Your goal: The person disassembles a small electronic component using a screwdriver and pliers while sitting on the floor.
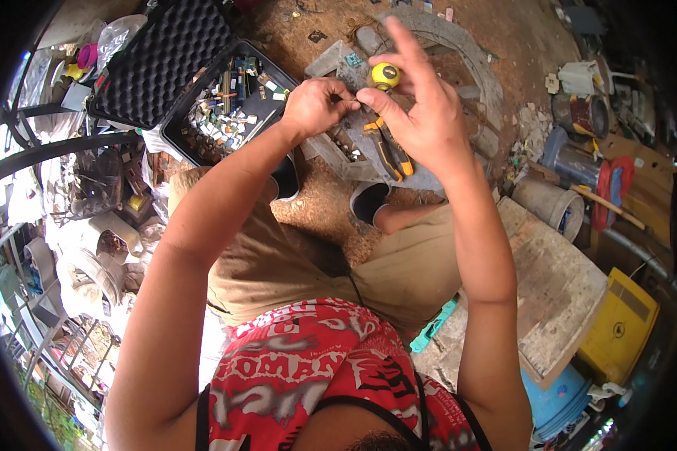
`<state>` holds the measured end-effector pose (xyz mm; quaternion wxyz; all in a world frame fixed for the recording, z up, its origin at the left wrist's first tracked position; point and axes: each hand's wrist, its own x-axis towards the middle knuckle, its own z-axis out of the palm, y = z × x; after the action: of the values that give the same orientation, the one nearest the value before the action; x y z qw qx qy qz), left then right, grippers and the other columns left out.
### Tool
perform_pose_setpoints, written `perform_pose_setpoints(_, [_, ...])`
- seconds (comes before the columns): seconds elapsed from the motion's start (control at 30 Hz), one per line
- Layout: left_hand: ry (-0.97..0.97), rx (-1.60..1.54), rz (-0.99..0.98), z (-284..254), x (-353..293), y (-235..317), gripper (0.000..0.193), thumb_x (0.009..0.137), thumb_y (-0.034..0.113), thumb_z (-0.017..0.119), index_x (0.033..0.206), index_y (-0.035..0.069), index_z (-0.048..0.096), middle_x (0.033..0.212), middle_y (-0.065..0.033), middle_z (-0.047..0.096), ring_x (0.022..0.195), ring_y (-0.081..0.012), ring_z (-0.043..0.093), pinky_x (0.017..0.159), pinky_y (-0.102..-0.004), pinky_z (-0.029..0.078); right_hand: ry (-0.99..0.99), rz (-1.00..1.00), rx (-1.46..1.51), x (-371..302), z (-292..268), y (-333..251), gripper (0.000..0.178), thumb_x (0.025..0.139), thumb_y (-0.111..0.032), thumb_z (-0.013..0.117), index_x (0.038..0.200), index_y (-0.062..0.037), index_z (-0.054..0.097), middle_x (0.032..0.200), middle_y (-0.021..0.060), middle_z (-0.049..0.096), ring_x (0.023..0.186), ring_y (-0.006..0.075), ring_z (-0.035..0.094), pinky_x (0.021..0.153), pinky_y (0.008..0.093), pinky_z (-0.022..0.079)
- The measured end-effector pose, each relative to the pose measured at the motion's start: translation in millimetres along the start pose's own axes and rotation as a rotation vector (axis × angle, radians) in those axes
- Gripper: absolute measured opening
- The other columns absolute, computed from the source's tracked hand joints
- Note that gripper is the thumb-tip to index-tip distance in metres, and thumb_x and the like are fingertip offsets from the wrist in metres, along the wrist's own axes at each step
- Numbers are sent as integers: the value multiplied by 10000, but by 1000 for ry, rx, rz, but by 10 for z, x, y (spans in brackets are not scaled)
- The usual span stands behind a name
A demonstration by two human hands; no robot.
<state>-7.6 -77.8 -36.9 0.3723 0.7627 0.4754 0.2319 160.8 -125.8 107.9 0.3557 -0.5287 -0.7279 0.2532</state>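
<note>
My left hand (317, 107) is closed, its thumb and index finger pinching something too small to make out. Close beside those fingertips is the thumb of my right hand (430, 120). The right index finger points up and away, while the other fingers curl behind a tool with a round yellow handle end (386, 74), seen end-on; its shaft is hidden. Below the hands, pliers with black and yellow handles (388, 152) lie on a grey slab (421, 177). A small teal circuit board (353, 59) rests beyond my fingers.
An open black case (174, 120) with a foam-lined lid (169, 64) holds many small electronic parts at the left. On the right are a grey bucket (553, 203), a worn board (549, 289) and a yellow panel (620, 327). A round stone-like frame (478, 52) lies ahead.
</note>
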Motion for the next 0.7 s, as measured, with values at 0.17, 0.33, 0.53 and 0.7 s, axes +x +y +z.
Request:
perform_pose_setpoints(0.17, [85, 32, 166, 62, -24, -6, 199, 789, 276, 758, 882, 107, 706, 884, -95, 695, 836, -312, 663, 739, -415, 529, 63, -214, -134, 70, 45, 89, 496, 863, -217, 711, 1329, -183, 545, 1066, 121, 680, 877, 338, 679, 716, 406, 558])
perform_pose_setpoints(0.33, [74, -57, 85, 73, -102, 73, 216, 792, 248, 755, 912, 81, 689, 892, -129, 694, 840, -345, 663, 742, -425, 533, 51, -206, -139, 69, 38, 86, 484, 866, -209, 706, 1323, -188, 548, 1072, 116, 680, 867, 340, 677, 709, 411, 557])
perform_pose_setpoints(0.53, [85, -79, 16, 157, -150, 86, 204, 809, 237, 745, 948, 96, 694, 881, -147, 688, 843, -361, 661, 730, -424, 536, 57, -223, -128, 89, 37, 83, 498, 853, -201, 713, 1322, -190, 546, 1074, 109, 678, 870, 346, 673, 709, 413, 556])
perform_pose_setpoints(0.7, [115, -47, 46, 172, -136, 75, 205, 816, 229, 740, 966, 102, 681, 891, -143, 691, 859, -360, 664, 728, -423, 537, 28, -217, -143, 106, 22, 71, 497, 858, -188, 707, 1327, -182, 542, 1062, 114, 676, 869, 350, 668, 709, 415, 551])
